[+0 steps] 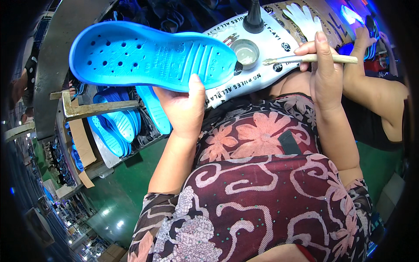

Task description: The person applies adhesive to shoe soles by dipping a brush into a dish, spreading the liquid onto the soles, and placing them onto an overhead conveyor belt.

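Note:
My left hand [183,109] grips a bright blue shoe sole [152,54] at its edge, thumb on top and fingers hidden beneath. The sole's upturned face has round holes at the wide end and raised ribs toward the narrow end. In my right hand [324,81] is a small brush [347,58], pinched by its pale handle, bristles toward the left. Just left of the bristle tip sits a small round cup [245,54] with pale, cloudy-looking contents. It stands on a white printed sheet [279,37] over my lap, close to the sole's narrow end.
A black cone-shaped container [254,19] stands behind the cup, and a white glove [302,18] lies farther back. More blue soles [118,126] are stacked at left, below a worn bar [100,109]. Another person's arm [371,85] is close on the right.

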A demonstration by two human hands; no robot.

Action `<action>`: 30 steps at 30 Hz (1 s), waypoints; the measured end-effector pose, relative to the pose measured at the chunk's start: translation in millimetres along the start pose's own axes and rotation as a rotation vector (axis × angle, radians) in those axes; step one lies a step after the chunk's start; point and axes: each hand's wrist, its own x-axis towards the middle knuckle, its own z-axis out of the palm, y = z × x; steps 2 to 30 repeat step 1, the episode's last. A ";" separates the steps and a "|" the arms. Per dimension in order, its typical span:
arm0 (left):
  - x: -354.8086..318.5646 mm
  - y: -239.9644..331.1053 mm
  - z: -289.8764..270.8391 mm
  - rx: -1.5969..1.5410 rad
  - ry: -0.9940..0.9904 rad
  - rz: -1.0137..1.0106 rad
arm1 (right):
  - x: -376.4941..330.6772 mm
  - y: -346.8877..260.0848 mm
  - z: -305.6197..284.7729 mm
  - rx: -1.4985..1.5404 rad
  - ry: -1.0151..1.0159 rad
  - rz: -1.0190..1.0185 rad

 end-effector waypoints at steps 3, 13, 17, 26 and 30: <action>1.0 -0.8 -0.7 -0.026 0.012 -0.045 | 0.8 2.0 -2.1 0.055 0.017 0.001; 1.0 -0.8 -0.7 -0.026 0.012 -0.045 | 0.8 2.0 -2.1 0.055 0.017 0.001; 1.0 -0.8 -0.7 -0.026 0.012 -0.045 | 0.8 2.0 -2.1 0.055 0.017 0.001; 1.0 -0.8 -0.7 -0.026 0.012 -0.045 | 0.8 2.0 -2.1 0.055 0.017 0.001; 1.0 -0.8 -0.7 -0.026 0.012 -0.045 | 0.8 2.0 -2.1 0.055 0.017 0.001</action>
